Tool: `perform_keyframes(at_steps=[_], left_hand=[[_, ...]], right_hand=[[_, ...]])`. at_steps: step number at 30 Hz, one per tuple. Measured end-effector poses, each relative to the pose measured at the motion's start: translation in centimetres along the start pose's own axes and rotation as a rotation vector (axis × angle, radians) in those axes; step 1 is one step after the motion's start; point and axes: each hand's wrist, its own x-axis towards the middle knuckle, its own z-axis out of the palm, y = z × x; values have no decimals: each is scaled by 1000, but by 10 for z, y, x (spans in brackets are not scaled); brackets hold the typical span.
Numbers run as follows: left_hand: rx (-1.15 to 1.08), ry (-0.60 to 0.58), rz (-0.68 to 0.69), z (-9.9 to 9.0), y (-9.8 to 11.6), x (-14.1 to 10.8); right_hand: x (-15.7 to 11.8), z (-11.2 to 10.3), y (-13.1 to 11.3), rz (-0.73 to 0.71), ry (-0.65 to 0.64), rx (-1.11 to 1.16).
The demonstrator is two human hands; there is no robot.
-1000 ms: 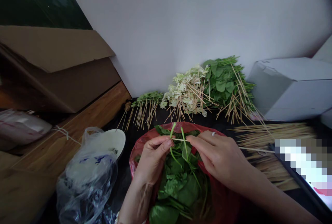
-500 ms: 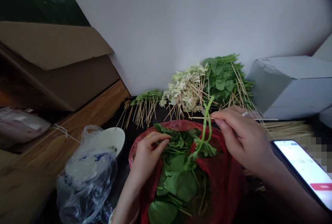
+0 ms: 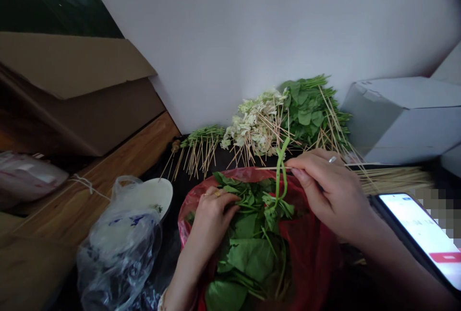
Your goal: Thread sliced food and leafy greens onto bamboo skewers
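Note:
Between the thumb and fingers of my right hand (image 3: 324, 186) is a thin wooden skewer (image 3: 268, 168), pointing left. Green stems (image 3: 281, 172) with leafy ends hang on it over the bag. My left hand (image 3: 212, 215) reaches into the red plastic bag (image 3: 306, 253), its thumb and index finger close together on the greens; what they grip is too small to make out. Large loose leaves (image 3: 250, 256) fill the bag. Behind it lie skewered green stems (image 3: 205, 133), skewered pale leaves (image 3: 252, 124) and a pile of skewered green leaves (image 3: 306, 102).
A white bowl (image 3: 162, 196) and a clear plastic bag (image 3: 118, 248) sit at the left, near a cardboard box (image 3: 90, 109). On the right are a lit phone (image 3: 421, 234), bare skewers (image 3: 399, 180) and a white box (image 3: 406, 119).
The skewer and its hanging stems have moved slightly left and down with my right hand. My left hand has shifted a little to the right among the greens.

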Motion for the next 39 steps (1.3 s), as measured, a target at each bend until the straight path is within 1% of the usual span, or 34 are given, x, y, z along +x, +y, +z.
perform_keyframes(at_steps=[2, 4, 6, 9, 11, 12, 14, 16, 17, 18, 20, 23, 26, 29, 32, 34, 36, 39], left_hand=[[-12, 108, -26, -7, -2, 1], [20, 170, -63, -13, -1, 3], [-18, 160, -84, -17, 3, 4], [-182, 92, -92, -16, 10, 4], [-265, 74, -107, -15, 14, 4], [-298, 85, -123, -14, 16, 3], [-393, 152, -191, -14, 18, 3], [-565, 225, -297, -15, 22, 2], [-670, 230, -349, -16, 25, 2], [-771, 215, -393, -17, 28, 2], [-923, 165, -435, -17, 35, 1], [-1028, 134, -429, -13, 42, -1], [-1064, 97, -409, -9, 43, -2], [-1054, 89, -407, -5, 40, -3], [-976, 115, -405, -2, 36, -4], [-907, 121, -393, 0, 35, -4], [-869, 118, -385, 0, 35, -4], [-803, 83, -352, -3, 37, -4]], right_hand=[[0, 0, 0, 1, -6, 2], [0, 1, 0, -1, -12, 11], [0, 1, 0, -4, -15, 23], [1, 1, -1, -8, -14, 30], [1, 1, -1, -11, -12, 31], [1, 1, -1, -11, -13, 33], [0, 2, -1, -5, -23, 50], [-1, 3, -1, 13, -41, 87], [-1, 3, -2, 32, -54, 115], [-1, 4, -3, 55, -68, 151], [-1, 6, -6, 102, -92, 234], [-1, 9, -11, 128, -121, 357], [-3, 12, -13, 149, -157, 424], [-5, 14, -13, 223, -191, 483], [-7, 14, -14, 272, -222, 610], [-6, 15, -15, 270, -241, 679], [-5, 16, -17, 258, -244, 685], [-5, 17, -18, 236, -225, 620]])
